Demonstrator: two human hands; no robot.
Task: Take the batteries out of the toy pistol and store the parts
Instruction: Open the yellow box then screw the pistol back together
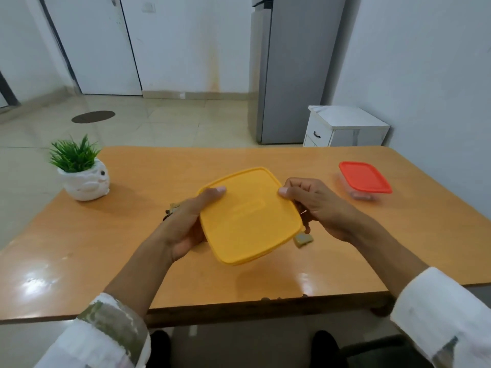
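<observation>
The left hand (186, 224) and right hand (316, 205) each have their grip pinching opposite edges of the yellow lid (247, 216), held over the table (106, 248) middle. Olive toy pieces (303, 239) peek out beneath it, mostly hidden.

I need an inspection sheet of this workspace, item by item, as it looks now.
Surface: orange table, glossy, reflecting light.
Job's things: yellow lid, tilted, held over the table; greenish parts show beneath it, unclear what; red-lidded box, closed, at the right.
Clutter: potted plant at the left.
Grippers: left hand and right hand grip opposite edges of the lid.
Cables: nothing seen.
Surroundings: fridge, white cabinet, door, tiled floor.
</observation>
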